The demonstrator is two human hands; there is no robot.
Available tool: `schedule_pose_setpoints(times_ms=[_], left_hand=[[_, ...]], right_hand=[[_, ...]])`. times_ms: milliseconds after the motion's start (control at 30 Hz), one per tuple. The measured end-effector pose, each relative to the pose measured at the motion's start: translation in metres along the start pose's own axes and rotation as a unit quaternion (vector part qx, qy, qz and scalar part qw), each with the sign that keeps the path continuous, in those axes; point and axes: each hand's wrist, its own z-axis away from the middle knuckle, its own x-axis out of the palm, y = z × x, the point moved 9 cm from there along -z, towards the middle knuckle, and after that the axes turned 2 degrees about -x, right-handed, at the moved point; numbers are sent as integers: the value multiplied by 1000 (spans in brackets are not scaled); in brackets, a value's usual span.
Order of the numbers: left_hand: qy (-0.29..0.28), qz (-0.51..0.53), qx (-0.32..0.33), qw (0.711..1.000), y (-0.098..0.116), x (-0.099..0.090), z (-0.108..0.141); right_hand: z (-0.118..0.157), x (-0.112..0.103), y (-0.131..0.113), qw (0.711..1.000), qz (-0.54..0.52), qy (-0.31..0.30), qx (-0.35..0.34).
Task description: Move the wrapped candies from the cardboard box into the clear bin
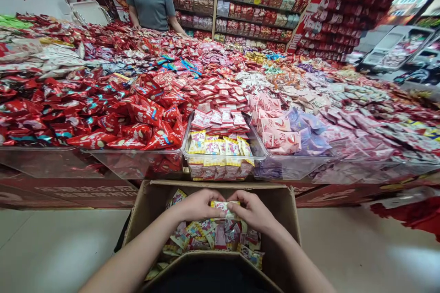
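Between the fingertips of both hands is a small yellow-and-white candy packet (222, 207), held above an open cardboard box (275, 215). My left hand (201, 203) pinches its left end and my right hand (249, 208) its right end. Loose candy packets (206, 233), yellow-edged and some pinkish, lie jumbled in the box below. Just beyond the box, a clear plastic bin (258, 149) holds upright rows of yellow-and-white packets (216, 149) at its front. Red-and-white packets (223, 119) are stacked behind them.
Red snack bags (144, 114) heap up left of the bin; pink bags (280, 137) and lilac bags (311, 130) stand to its right. Behind the long display, a person in a grey shirt (151, 2) stands near packed shelves (254, 9). Tiled floor (68, 242) flanks the box.
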Motion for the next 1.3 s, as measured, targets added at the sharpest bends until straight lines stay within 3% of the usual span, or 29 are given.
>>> schedule_pose_setpoints(times_ms=[167,267,400,567,833,933,1067,1167,1300], left_hand=[[-129,193,30,972,9,18,6],[-127,236,18,963,4,18,4],[-85,187,13,979,-3,16,0],[-31,106,-12,994,-11,12,2],[15,-73,-41,996,-3,1,11],[54,-171,-87,980,-16,-9,10],[46,-265,-183,946,-50,-14,3],[18,-299,-219,929,-66,-13,-2],[18,-314,-200,928,-65,-12,-6]], right_hand=[[3,-4,0,999,-29,-13,6],[3,-4,-1,1000,-16,-11,2],[3,0,2,1000,-23,-7,5],[6,13,4,998,-37,-48,3],[7,21,1,997,17,-72,-1],[3,29,22,990,100,-94,43],[3,33,70,937,289,-127,153],[8,48,91,917,310,-173,181],[15,78,96,917,285,-213,179]])
